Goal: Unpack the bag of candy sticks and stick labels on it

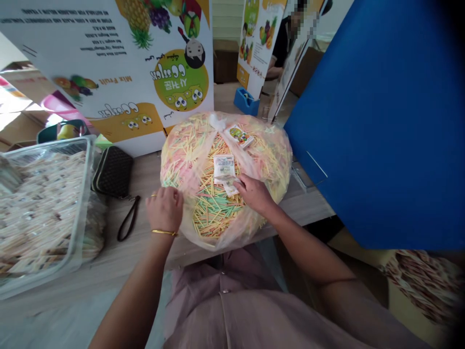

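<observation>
Packet point(229, 186), mid-frame, is pinched by right hand point(254, 193); likely light, flimsy, best gripped by edge. Left hand point(164, 208): hold unclear.

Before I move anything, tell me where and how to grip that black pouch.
I'd grip the black pouch by its body near the right edge, coming from the right with the left hand: the clear tub crowds its left side and the printed carton stands behind; the thin strap looks less steady.
</observation>
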Available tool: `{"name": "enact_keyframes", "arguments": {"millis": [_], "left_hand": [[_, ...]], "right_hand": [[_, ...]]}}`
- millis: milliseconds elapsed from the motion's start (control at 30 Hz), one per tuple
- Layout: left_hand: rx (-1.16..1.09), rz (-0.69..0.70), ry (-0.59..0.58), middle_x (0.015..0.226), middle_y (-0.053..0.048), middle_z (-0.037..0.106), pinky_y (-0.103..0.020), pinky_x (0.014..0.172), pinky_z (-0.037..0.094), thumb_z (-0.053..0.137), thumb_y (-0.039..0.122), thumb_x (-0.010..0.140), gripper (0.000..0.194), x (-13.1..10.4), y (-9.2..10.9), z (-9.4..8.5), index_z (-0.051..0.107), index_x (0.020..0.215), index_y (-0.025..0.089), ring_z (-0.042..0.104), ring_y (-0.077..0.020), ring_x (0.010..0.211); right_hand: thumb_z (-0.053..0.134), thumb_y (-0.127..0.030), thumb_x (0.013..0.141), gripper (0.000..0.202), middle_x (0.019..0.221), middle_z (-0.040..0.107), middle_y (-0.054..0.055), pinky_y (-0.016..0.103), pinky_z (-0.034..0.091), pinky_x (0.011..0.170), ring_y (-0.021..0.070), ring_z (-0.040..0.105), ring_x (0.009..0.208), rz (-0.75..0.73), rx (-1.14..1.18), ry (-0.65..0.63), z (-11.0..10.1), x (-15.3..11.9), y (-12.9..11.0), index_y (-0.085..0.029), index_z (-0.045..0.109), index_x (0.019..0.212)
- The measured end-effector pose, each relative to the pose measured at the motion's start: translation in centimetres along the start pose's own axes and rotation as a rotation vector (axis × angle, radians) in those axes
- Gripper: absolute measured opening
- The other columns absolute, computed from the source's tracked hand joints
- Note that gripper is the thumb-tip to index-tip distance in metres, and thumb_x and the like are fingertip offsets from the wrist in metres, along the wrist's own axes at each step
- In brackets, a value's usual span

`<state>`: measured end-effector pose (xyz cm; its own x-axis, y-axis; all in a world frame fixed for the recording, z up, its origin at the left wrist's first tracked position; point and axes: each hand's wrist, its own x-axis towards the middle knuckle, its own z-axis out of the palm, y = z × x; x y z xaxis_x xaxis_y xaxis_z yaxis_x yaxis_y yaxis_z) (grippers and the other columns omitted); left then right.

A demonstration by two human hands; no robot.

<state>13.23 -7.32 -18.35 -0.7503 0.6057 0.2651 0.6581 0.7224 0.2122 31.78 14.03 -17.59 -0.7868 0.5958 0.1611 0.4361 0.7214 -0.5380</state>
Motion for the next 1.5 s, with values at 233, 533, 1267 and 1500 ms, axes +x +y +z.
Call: {"name": "enact_keyframes", "arguments": {"millis": [233, 533, 1267, 1500], "left_hand": [[-0.581, 0.041, 0.286, 0.112, -0.013, 0.067, -0.044, 0.092, 0.052, 0.060, 0.040, 0.092, 0.041, -2.4, 2.6, -2.2, 0.058, 0.126, 0.016, 0.064, -0.0255, 0.099], [-0.983, -0.079, -0.251, 0.102, -0.006, 0.076, -0.042, 0.091, 0.057, 0.049, 0.049, 0.099, 0.032, -3.8, 5.1, -0.1, 0.067, 0.105, 0.023, 0.071, -0.0257, 0.100], [-0.202, 0.433, 0.141, 0.152, -0.019, 0.053, -0.063, 0.119, 0.033, 0.045, 0.012, 0.094, 0.033, -0.4, 4.3, 3.2, 0.064, 0.121, 0.016, 0.038, -0.0387, 0.150], [-0.364, 0.396, 0.185, 0.139, -0.019, 0.065, -0.056, 0.114, 0.045, 0.044, 0.022, 0.098, 0.029, 1.2, 1.3, 3.9, 0.064, 0.117, 0.014, 0.054, -0.0331, 0.138]], "right_hand": [[0.052, -0.044, 0.094, 0.026, 0.075, 0.064, 0.001, 0.026, 0.044, 0.059, 0.0142, 0.059, 0.060, 0.181, 0.633, -0.148, 0.1, -0.3, -0.8, -0.020, 0.058, 0.088], [0.045, -0.044, 0.103, 0.031, 0.084, 0.065, 0.000, 0.027, 0.046, 0.075, 0.0143, 0.060, 0.078, -0.099, 0.454, -0.223, 1.5, -0.5, -4.6, -0.020, 0.061, 0.091], [0.065, -0.024, 0.089, 0.036, 0.119, 0.066, 0.020, 0.042, 0.042, 0.095, 0.0318, 0.061, 0.113, -0.197, -0.476, -0.244, -1.1, 8.6, -3.5, -0.010, 0.056, 0.122], [0.057, -0.033, 0.093, 0.029, 0.112, 0.070, 0.010, 0.031, 0.041, 0.077, 0.0229, 0.062, 0.093, -0.340, -0.228, -0.376, -4.0, 14.5, -5.6, -0.018, 0.052, 0.116]]}}
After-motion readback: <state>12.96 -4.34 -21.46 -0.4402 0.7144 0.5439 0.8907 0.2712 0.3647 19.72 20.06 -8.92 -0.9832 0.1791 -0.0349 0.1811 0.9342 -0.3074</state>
